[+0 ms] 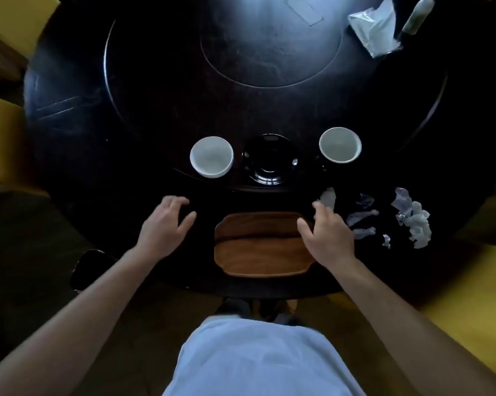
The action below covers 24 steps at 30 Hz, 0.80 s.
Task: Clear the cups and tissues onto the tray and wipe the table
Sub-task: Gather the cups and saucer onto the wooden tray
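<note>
A wooden tray (255,252) lies at the near edge of the dark round table (126,124) with nothing in it. Behind it stand a white cup (211,156) on the left, a black cup or saucer (269,160) in the middle and another white cup (340,144) on the right. Crumpled tissues lie right of the tray: one small piece (328,197) just beyond my right fingertips, several scraps (361,217), and a bigger wad (415,221). My left hand (165,224) hovers open left of the tray. My right hand (328,234) is open over the tray's right end.
A clear plastic packet (375,27) and a pale bottle-like object (416,15) lie at the far right of the table. A raised round centre (269,44) fills the table's middle. Yellow seats (1,138) stand around the table, and a dark chair back (89,267) is at near left.
</note>
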{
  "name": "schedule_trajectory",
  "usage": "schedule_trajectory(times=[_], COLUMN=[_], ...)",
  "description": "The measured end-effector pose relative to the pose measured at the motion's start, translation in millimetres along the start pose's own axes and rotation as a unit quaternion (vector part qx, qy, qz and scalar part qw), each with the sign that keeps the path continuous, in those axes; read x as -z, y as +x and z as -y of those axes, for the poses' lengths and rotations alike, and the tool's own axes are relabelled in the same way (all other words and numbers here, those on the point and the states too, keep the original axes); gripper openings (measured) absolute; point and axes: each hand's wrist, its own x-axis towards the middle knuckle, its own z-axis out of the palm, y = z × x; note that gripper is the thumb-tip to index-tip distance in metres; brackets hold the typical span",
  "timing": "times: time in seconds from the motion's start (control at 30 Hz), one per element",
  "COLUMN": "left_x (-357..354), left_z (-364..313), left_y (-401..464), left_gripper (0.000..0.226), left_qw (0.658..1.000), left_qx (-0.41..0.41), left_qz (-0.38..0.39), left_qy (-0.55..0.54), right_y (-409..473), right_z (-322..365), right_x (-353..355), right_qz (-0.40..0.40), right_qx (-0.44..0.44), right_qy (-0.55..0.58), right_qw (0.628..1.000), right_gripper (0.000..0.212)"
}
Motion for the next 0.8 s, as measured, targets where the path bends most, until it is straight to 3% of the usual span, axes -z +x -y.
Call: schedule_trajectory(times=[0.1,0.2,0.33,0.53,0.8], left_x=[9,7,-4,-18,-16], left_z=[14,13,10,7,1], left_y=[56,103,139,146,141], left_gripper=[0.062,0.073,0.072,0.07,0.067], left_qw=[0.999,0.996,0.996,0.985,0.91], left_qx=[0.038,0.084,0.079,0.098,0.164], left_qz=[-0.037,-0.015,0.004,0.041,0.041], left_qy=[0.006,-0.007,-0.036,-0.137,-0.378], right_y=[46,82,107,118,127], right_z=[26,51,59,59,67], right_x=[-9,-20,-32,-43,-52], right_qz=[0.02,0.051,0.037,0.03,-0.029], right_qx=[-0.067,-0.15,-0.227,-0.255,-0.314], right_qy=[0.061,0.124,0.155,0.213,0.464], right_qw=[0.996,0.98,0.961,0.943,0.828], right_gripper=[0.072,0.079,0.078,0.071,0.072])
